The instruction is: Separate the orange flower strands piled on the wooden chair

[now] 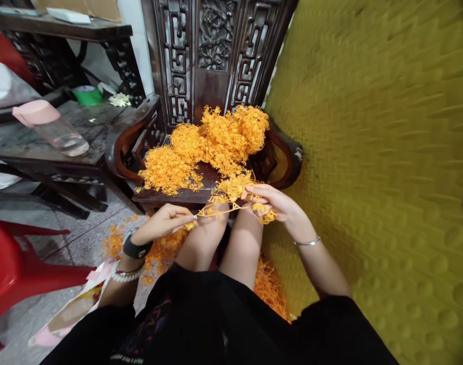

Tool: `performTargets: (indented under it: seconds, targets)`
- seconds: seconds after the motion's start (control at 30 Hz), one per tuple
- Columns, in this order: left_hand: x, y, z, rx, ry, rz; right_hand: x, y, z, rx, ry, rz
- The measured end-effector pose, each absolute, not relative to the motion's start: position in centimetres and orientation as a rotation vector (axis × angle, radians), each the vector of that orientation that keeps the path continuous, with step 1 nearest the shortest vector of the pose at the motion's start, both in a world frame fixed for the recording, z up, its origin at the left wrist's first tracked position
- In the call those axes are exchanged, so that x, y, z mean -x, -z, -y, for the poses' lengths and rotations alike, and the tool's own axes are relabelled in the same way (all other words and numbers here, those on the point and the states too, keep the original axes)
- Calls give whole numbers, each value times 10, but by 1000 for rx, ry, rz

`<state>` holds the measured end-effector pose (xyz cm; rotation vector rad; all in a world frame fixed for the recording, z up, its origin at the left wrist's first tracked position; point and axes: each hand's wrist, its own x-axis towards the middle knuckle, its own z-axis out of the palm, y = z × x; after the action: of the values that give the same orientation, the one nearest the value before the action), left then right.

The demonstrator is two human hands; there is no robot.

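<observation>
Over my knees, my left hand (174, 219) pinches the end of some thin yellow-orange strands. My right hand (271, 203) is closed round a loose tangle of the same orange strands (233, 186), with a small clump hanging below the fingers. Between both hands a few strands stretch out in the air. Just beyond, a large heap of curly orange pieces (224, 134) covers much of a dark carved wooden chair seat (201, 177). What exactly these strands are made of I cannot tell.
A dark wooden table (98, 121) at left bears a pink-lidded bottle (59, 129) and green tape (87, 95). A red stool (14, 268) stands lower left. Orange scraps (159, 258) litter the floor. Close on my right rises a yellow textured wall (376, 152).
</observation>
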<state>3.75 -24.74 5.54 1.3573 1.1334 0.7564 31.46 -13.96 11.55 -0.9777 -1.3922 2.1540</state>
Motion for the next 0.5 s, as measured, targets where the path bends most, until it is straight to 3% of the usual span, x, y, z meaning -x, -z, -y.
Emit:
performTargets:
  seconds: [0.27, 0.5]
  targets:
    - [-22, -77, 244, -1575, -766, -1176, -334, -132, 140, 1007, -1928, 1772]
    - [-56, -72, 203, -1863, -991, -1063, -307, -128, 128, 849, -2087, 1651]
